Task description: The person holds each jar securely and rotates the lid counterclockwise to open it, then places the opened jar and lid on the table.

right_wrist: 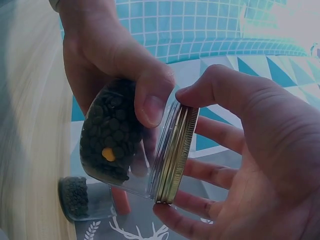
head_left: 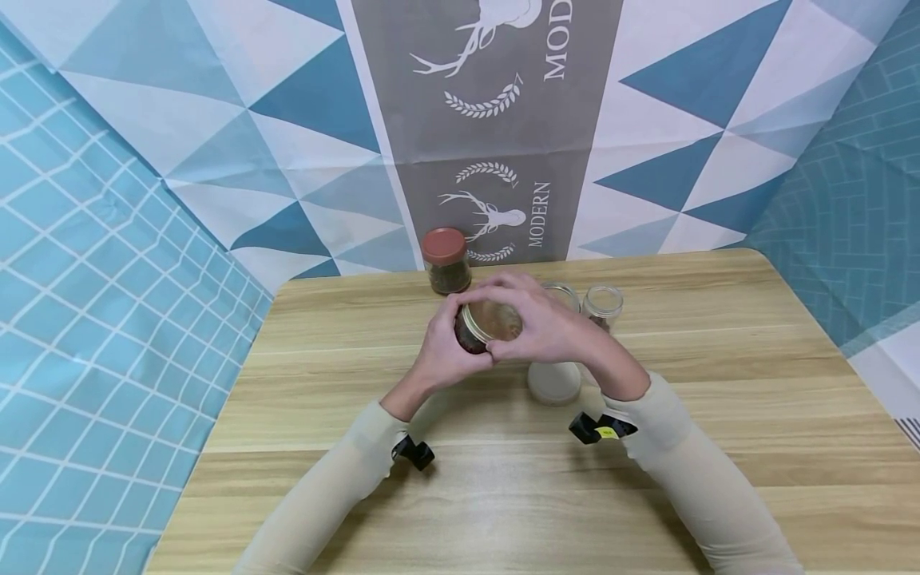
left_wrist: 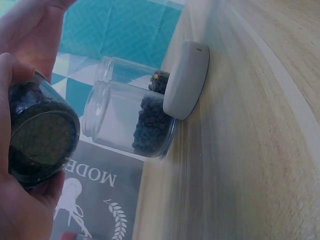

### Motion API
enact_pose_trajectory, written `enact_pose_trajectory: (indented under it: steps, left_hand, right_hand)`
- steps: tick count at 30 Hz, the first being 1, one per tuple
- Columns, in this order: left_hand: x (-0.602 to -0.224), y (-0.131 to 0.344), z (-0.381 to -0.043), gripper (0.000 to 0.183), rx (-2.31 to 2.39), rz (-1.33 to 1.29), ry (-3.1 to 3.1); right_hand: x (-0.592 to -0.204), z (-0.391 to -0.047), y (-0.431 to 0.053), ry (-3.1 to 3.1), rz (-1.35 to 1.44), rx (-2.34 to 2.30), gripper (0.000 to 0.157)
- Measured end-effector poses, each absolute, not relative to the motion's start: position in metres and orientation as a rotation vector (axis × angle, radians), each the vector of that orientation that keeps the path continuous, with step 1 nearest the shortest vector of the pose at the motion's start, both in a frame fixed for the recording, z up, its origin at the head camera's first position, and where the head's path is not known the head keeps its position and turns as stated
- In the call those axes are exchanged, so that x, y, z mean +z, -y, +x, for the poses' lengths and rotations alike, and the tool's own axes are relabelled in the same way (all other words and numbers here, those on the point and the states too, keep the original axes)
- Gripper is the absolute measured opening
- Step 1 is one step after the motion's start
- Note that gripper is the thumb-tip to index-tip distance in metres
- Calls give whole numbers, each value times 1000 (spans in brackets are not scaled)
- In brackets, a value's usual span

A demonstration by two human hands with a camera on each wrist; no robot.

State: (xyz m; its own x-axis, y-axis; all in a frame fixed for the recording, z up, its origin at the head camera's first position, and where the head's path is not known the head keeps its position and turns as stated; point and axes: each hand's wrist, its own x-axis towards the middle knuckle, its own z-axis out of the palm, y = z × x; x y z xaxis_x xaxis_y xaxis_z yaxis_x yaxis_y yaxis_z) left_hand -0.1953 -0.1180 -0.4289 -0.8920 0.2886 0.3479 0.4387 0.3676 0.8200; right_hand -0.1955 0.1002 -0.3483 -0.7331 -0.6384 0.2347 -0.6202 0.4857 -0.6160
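Observation:
Above the table my left hand [head_left: 447,347] grips a clear glass jar [right_wrist: 112,130] around its body. Dark pellets fill part of it, with one orange piece among them. The jar lies tilted, its gold screw lid [right_wrist: 181,150] turned toward my right hand [head_left: 542,323]. Thumb and fingertips of that hand hold the lid by its rim, which sits on the jar's mouth. In the left wrist view the jar's base faces the camera.
Behind the right hand stand two lidless glass jars [head_left: 602,302] [left_wrist: 130,117] holding dark pellets. A white lid [head_left: 553,385] lies flat in front of them. A red-lidded jar [head_left: 446,259] stands at the table's back edge, by the patterned backdrop [head_left: 496,128].

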Motion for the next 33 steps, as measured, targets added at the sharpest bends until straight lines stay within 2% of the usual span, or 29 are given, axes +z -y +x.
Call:
enact_pose_trajectory:
  steps: [11,20,33]
  left_hand:
    - [-428,120,-195,92,-1549,-664,2453]
    - [-428,123,-194,96,-1558,-639,2468]
    - [-430,122,-193,96,-1329,-620,2416]
  right_hand:
    - [-345,-194,-102,-2671,-1179,-1119,78]
    - [-342,-197,-108,-2686,-1157,-1150,76]
    - [-341,-198,-106,-2758,-754,-1181,84]
